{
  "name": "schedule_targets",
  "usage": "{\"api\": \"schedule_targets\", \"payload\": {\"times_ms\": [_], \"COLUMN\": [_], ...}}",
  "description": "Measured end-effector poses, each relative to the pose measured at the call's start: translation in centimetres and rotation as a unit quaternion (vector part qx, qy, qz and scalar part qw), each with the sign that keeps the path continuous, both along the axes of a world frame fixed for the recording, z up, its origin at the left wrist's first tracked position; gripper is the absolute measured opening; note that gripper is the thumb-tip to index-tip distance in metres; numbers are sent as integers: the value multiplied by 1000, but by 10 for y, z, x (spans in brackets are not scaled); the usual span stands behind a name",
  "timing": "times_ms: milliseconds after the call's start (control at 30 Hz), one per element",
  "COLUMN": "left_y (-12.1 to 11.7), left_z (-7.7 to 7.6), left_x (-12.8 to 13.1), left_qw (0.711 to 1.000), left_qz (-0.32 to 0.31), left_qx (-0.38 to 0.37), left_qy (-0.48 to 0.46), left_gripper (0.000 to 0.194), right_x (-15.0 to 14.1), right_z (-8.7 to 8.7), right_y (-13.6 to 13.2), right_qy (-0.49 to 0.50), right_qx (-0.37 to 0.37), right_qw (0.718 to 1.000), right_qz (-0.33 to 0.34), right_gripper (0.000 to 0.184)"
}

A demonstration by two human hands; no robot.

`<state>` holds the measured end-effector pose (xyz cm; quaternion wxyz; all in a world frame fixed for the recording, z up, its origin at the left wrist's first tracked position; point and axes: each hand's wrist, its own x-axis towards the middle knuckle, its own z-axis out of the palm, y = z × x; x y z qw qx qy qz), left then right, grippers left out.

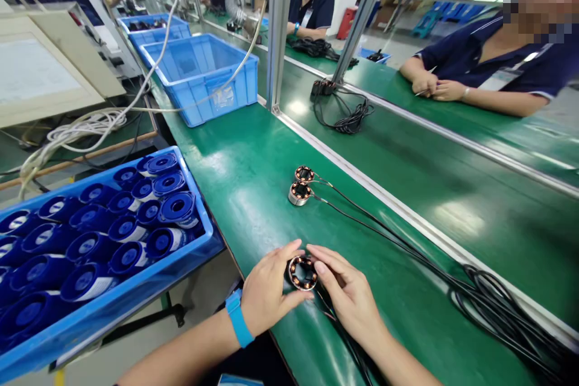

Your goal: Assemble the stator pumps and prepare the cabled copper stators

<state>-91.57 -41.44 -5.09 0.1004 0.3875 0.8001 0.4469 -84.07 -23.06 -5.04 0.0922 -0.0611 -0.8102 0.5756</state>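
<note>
Between my two hands is a motor stator (303, 273), a metal ring with copper windings and a black cable trailing toward me. My left hand (266, 289) curls around its left side, thumb at the near edge. My right hand (346, 289) pinches the right side with thumb and fingers. A blue strap circles my left wrist. Farther up the green bench lie two more wound stators, the nearer one (299, 193) almost touching the farther one (304, 174). Their black cables (384, 223) run right to a coiled bundle.
At left, a blue crate (199, 211) holds many dark blue cylindrical housings. Another blue bin (212, 102) stands farther up the bench (226, 163). A metal rail (407, 211) borders the middle strip, where a cable bundle (346, 117) lies. Co-workers sit opposite; one rests both hands (436, 85) there.
</note>
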Motion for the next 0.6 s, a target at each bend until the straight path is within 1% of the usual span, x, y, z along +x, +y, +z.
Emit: {"api": "schedule_targets", "payload": {"times_ms": [67,100,133,167,233,267,300,333,367,433,500,533,600], "left_y": [-6,-8,-9,-7,4,13,24,35,47,67,82,87,93], "left_z": [8,14,22,30,45,51,55,57,58,57,55,55,56], "left_x": [-8,-16,-26,-38,-68,-84,-101,-117,-132,-157,-175,-179,-180], "left_qw": [999,998,998,998,998,995,990,983,977,967,961,960,958], "left_qz": [-37,-54,-62,-56,-14,8,21,26,23,-8,-49,-68,-96], "left_qx": [12,20,25,24,5,-15,-41,-72,-105,-170,-208,-217,-224], "left_qy": [-13,-18,-17,-5,57,98,136,165,184,192,176,166,151], "left_gripper": [103,103,97,84,56,49,45,43,43,43,43,42,39], "right_x": [0,2,5,11,33,49,68,88,108,145,174,185,206], "right_z": [10,17,23,29,33,31,27,22,16,7,4,5,7], "right_y": [13,26,44,66,121,150,177,200,219,243,253,257,264], "right_qy": [3,5,9,15,25,24,7,-49,-95,-164,-185,-184,-177], "right_qx": [39,81,140,209,345,398,437,464,467,424,375,363,366], "right_qw": [999,997,990,977,936,913,892,871,861,870,893,902,907], "right_qz": [2,-4,-14,-29,-64,-86,-117,-152,-176,-193,-167,-145,-104], "right_gripper": [42,50,56,62,72,84,92,90,91,81,67,61,58]}}
